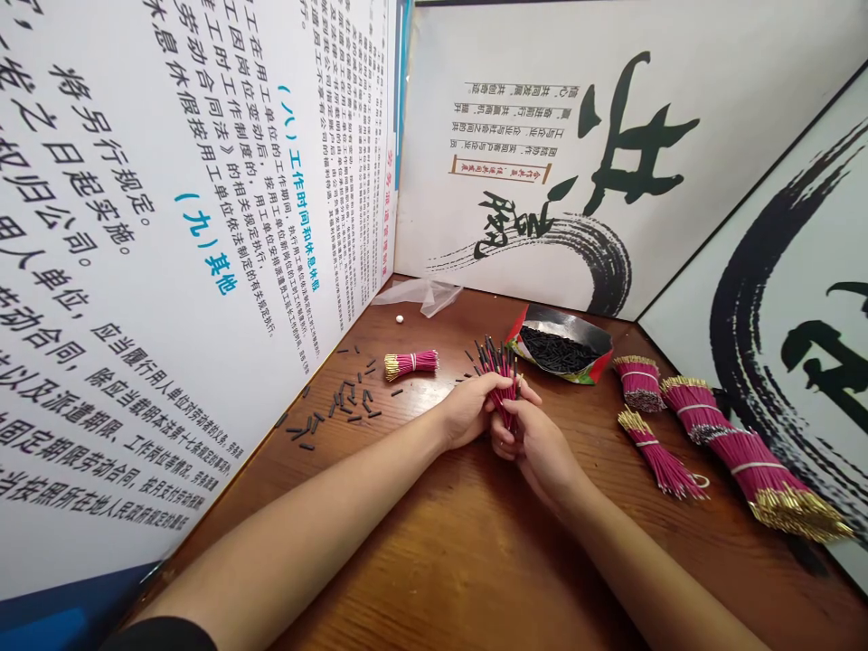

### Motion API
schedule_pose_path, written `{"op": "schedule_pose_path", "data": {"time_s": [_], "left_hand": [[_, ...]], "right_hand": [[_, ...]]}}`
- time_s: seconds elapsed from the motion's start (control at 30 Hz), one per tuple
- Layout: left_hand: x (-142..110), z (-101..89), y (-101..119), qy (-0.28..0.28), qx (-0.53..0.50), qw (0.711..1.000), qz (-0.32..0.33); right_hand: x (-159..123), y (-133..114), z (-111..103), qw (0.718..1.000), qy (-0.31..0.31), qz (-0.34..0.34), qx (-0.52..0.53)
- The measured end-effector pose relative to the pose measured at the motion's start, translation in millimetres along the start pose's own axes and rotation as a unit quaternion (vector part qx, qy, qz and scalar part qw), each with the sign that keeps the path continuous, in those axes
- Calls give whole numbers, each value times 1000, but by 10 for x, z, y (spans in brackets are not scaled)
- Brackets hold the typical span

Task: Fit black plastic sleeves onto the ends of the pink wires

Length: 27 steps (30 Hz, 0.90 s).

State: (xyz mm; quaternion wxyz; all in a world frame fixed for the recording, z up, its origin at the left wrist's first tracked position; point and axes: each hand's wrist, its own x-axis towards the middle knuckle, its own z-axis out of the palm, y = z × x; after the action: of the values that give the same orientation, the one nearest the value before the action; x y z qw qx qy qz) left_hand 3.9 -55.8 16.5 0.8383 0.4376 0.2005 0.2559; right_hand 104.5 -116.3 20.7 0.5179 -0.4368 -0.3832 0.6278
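Observation:
Both hands meet over the table around one loose bunch of thin magenta wires (500,364), whose upper ends carry black sleeves and fan out upward. My left hand (473,409) wraps the bunch from the left, fingers closed. From the right, my right hand (533,438) is closed on its lower part, thumb pressed against the wires. Just beyond the hands lies an open red and green packet (600,369) filled with short black tubes (552,351). A banded magenta wire bundle (413,363) with gold ends lies to the left of the bunch.
Loose black tubes (349,398) lie scattered on the brown wooden table (420,561). Tied wire bundles (746,452) line the right side, with a smaller bundle (661,457) nearer. Clear plastic (424,294) sits at the back. Printed panels (515,108) wall the table in.

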Motion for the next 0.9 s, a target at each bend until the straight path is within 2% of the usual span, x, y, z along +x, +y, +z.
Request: {"op": "schedule_pose_path", "data": {"time_s": [0.23,0.4,0.63,0.77,0.9], "left_hand": [[21,-4,-33,33,37,997,63],[32,-19,-27,43,37,995,79],[-11,4,156,93,-26,984,150],[-121,0,307,67,-51,988,132],[-353,36,453,81,3,993,90]], "right_hand": [[-6,-13,-2,999,25,6,-26],[5,-25,0,997,15,6,-69],[37,-26,-70,983,43,21,-175],[26,-108,-112,977,104,-53,-178],[5,-209,-206,961,159,-157,-162]]}}
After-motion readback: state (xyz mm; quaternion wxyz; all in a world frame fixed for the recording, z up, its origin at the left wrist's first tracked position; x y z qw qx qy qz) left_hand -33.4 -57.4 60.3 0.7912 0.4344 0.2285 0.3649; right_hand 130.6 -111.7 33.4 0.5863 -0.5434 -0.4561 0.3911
